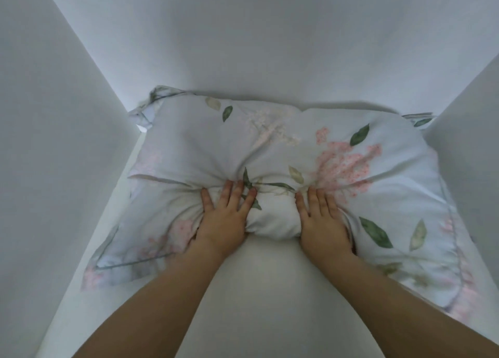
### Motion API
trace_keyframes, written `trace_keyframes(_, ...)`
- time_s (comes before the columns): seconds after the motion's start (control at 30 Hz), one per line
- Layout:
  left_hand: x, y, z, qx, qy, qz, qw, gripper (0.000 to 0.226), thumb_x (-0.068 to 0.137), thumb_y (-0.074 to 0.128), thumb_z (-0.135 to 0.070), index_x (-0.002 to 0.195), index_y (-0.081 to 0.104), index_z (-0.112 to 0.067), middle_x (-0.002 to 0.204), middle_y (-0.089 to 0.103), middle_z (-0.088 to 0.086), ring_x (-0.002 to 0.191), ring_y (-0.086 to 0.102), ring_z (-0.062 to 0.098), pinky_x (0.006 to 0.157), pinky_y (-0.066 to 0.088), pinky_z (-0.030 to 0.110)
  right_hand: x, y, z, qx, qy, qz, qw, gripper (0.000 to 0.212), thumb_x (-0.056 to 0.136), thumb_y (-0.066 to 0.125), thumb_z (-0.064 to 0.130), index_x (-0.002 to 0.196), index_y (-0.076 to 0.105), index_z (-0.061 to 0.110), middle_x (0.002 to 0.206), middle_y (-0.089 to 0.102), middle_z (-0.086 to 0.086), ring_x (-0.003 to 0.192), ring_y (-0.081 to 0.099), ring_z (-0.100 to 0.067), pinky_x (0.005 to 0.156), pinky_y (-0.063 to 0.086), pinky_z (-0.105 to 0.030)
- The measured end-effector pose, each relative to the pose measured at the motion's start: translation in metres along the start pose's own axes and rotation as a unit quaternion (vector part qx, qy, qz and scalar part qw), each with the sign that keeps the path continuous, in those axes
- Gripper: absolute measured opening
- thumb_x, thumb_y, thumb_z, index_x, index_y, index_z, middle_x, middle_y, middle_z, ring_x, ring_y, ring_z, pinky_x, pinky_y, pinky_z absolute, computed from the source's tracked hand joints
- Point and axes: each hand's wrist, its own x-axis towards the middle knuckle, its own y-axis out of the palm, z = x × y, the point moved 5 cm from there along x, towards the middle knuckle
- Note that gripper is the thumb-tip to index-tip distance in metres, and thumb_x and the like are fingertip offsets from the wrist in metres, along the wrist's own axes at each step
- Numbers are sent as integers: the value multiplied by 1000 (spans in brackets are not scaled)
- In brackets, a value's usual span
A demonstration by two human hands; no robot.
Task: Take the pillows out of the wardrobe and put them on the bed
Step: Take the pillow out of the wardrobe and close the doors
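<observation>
The wardrobe [243, 47] is taking up the whole view here, white walls closing in on both sides and the back. A floral pillow [270, 147] is lying flat on the shelf [259, 290], filling it nearly wall to wall with its far corners pressing against the back. No bed in sight.

The left hand [224, 222] and right hand [322, 225] are both clamping onto the near edge close together, each grip bunching the fabric into a wad between them.

My take: pinching just the middle is going to make the ends sag and drag on the side walls. Spreading the hands wider, or sliding one under, is probably going to make the pull-out cleaner. Also worth grabbing filling, not only the case.
</observation>
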Motion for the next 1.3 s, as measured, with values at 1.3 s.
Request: trace_keyframes(1.3,-538,-730,0,-339,15,262,903,36,92,55,-51,96,56,-15,107,62,8,85,51,18,76,36,27,-427,-777,66,44,-108,228,967,65,79,61,55,132,41,23,119,60,-2,104,60,-23,89,48,-38)
